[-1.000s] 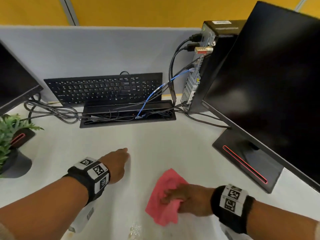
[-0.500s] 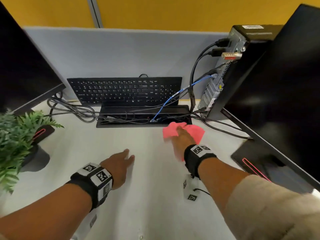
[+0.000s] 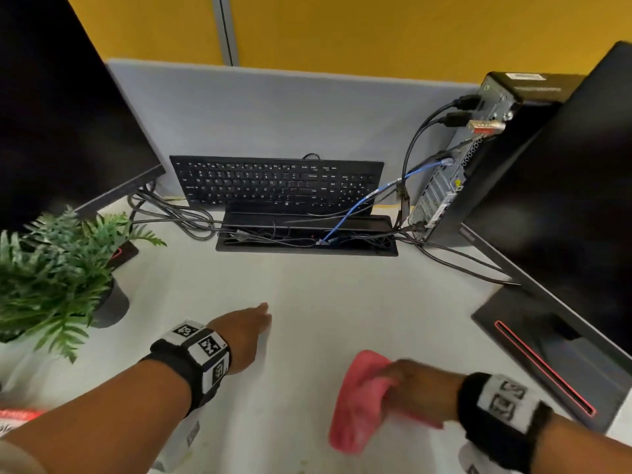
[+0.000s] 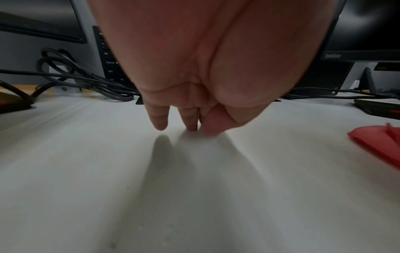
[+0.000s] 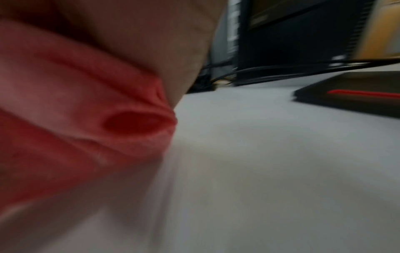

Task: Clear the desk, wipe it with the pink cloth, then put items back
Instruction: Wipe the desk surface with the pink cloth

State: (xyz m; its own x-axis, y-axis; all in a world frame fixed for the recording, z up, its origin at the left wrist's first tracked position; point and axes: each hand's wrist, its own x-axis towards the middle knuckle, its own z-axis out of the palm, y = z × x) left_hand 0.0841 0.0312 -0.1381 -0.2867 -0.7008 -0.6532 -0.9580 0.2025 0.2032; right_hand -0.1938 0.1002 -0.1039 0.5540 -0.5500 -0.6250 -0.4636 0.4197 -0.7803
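The pink cloth lies bunched on the white desk at the front right. My right hand presses on it with fingers curled into the fabric; motion blur smears both. In the right wrist view the cloth fills the left side under my palm. My left hand rests on the desk left of centre and holds nothing. The left wrist view has its fingertips touching the surface, with the cloth at the far right.
A black keyboard leans on the grey partition behind an open cable tray. A potted plant and a monitor stand left. A PC tower and a second monitor's base stand right, with cables trailing.
My right hand has dragged the pink cloth from beside the cable tray back toward the desk's front right. The left hand has stayed in place.
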